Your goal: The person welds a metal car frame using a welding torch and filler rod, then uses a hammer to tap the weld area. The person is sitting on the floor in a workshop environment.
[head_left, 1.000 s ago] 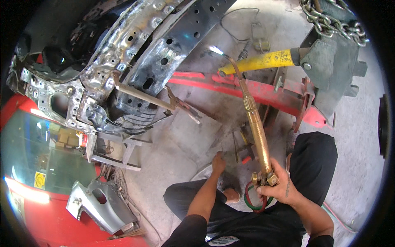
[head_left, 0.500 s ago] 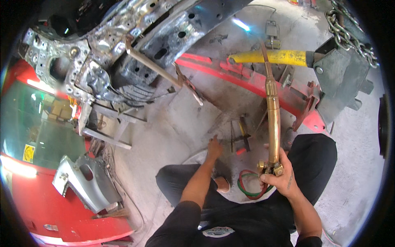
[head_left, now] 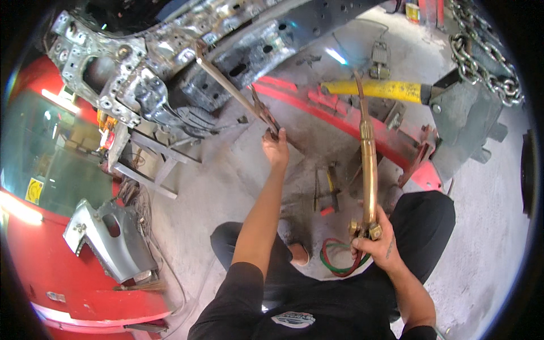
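My right hand (head_left: 381,241) is wrapped around the valve end of a brass gas torch (head_left: 369,175), which points away from me. A bright blue-white flame (head_left: 337,56) shows beyond its copper tip. Red and green hoses (head_left: 334,271) loop below the handle. Further forward, my left hand (head_left: 276,149) closes on the near end of rusty, pliers-like locking pliers (head_left: 265,113). These sit at the lower end of a slanting metal bar (head_left: 226,85), whose upper end meets a bare metal car frame (head_left: 266,48).
A red steel beam (head_left: 334,116) and a yellow bar (head_left: 379,89) lie ahead, joined to a grey bracket beside a chain (head_left: 481,68). A hammer (head_left: 332,190) rests on the floor. At left are a red car panel (head_left: 113,309), a silver fender (head_left: 116,243) and a metal stand (head_left: 150,161).
My left hand has moved forward from above the floor and taken hold of the locking pliers. The lit torch stays in my right hand; the whole view has shifted slightly.
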